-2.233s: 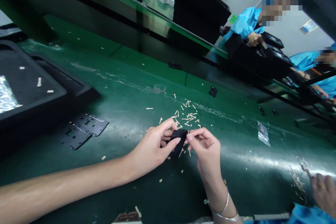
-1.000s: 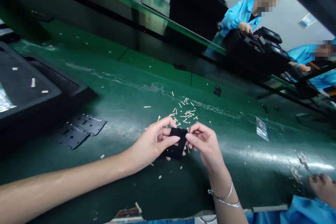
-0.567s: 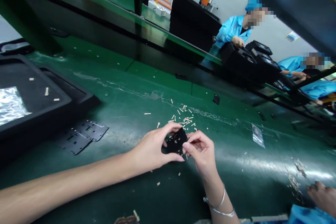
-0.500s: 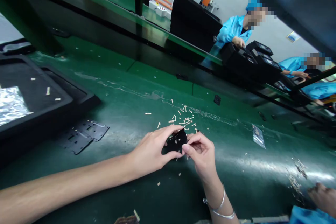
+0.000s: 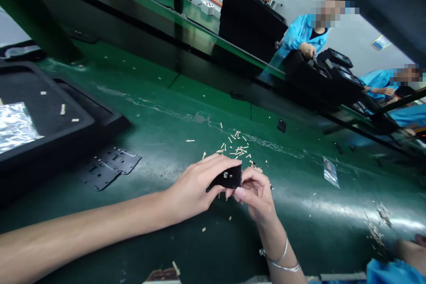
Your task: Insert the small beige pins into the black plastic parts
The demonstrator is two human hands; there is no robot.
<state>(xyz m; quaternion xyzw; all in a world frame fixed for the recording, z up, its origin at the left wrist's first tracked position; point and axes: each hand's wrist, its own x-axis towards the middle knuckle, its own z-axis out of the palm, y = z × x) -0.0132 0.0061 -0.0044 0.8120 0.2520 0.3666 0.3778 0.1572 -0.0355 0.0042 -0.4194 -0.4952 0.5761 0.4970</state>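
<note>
Between thumb and fingers, my left hand [image 5: 199,184] grips a small black plate with cut-outs [image 5: 232,176], held tilted above the bench. My right hand [image 5: 258,193] pinches at the plate's right edge, thumb and forefinger pressed together; whether a small piece sits between them is hidden. Just beyond the hands, small pale strips [image 5: 239,151] lie scattered on the green bench [image 5: 159,226]. Flat on the bench to the left of my hands is a pair of thin dark plates with cut-outs [image 5: 113,168].
Black trays [image 5: 76,128] stand at the left, the top one holding a silvery sheet [image 5: 15,126]. To the right lie a clear plastic bag [image 5: 330,172] and a pile of scraps [image 5: 376,226]. Co-workers in blue [image 5: 301,35] are across the bench; another person's hand [image 5: 412,248] shows at lower right.
The black plate has turned in my left hand, so its face and right edge show at another angle. Both hands stay close together around it. The view has shifted slightly.
</note>
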